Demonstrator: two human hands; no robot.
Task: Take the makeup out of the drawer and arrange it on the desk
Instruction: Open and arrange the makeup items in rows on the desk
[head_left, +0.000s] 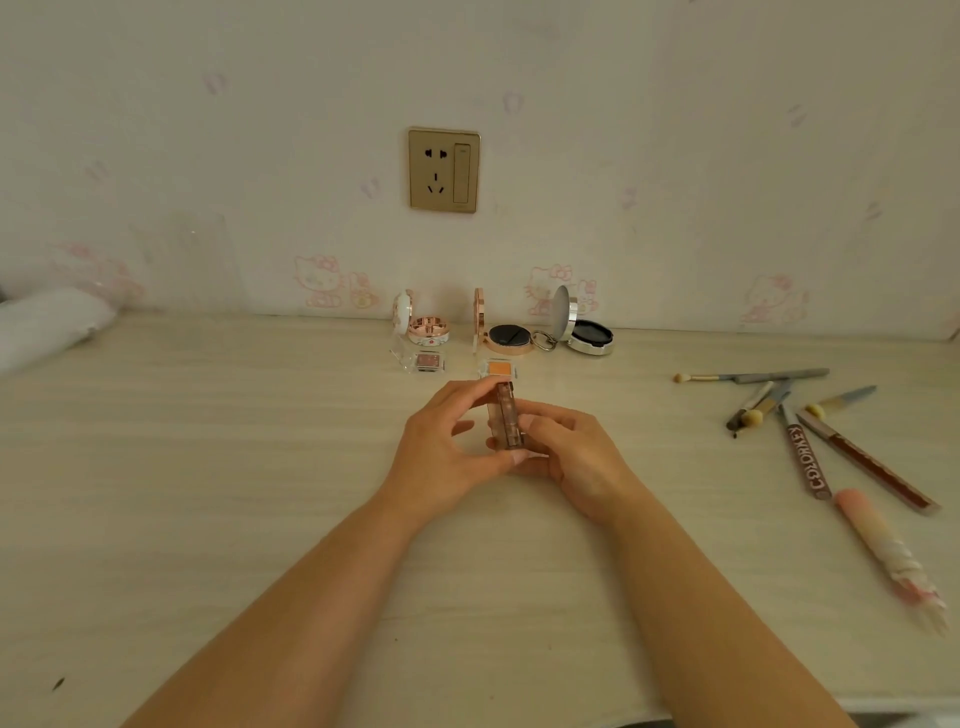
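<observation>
We hold a small clear case (506, 418) of brownish makeup over the middle of the desk (208, 467), both forearms reaching in from the near edge. Our left hand (447, 447) curls round it from the left, fingertips on its far end and thumb at its near end. Our right hand (566, 452) grips it from the right, thumb pressed along its side and fingers curled underneath. The case stands on edge between the two hands, raised just off the desk top; whether its lid is parted we cannot tell.

Off to our right, well apart from the hands, lies a loose scatter of long items: a pale pink tube with a twisted white end (883, 540) nearest us, then a brown lip pencil printed COLORKEY (805, 457) and a dark red one (872, 467) beside it, then several grey-handled brushes (769, 387) crossing one another farther back.

Just beyond the hands sit two small square pans, one orange (500, 369) and one pinkish (428, 360). Behind them, near the wall, three round compacts stand open in a row: a white and rose-gold one (427, 328), a rose-gold one with a dark puff (509, 336), and a silver one (587, 332).

At far left a white bundle (47, 322) rests on the desk. A gold wall socket (443, 170) is set in the cartoon-cat wallpaper above.
</observation>
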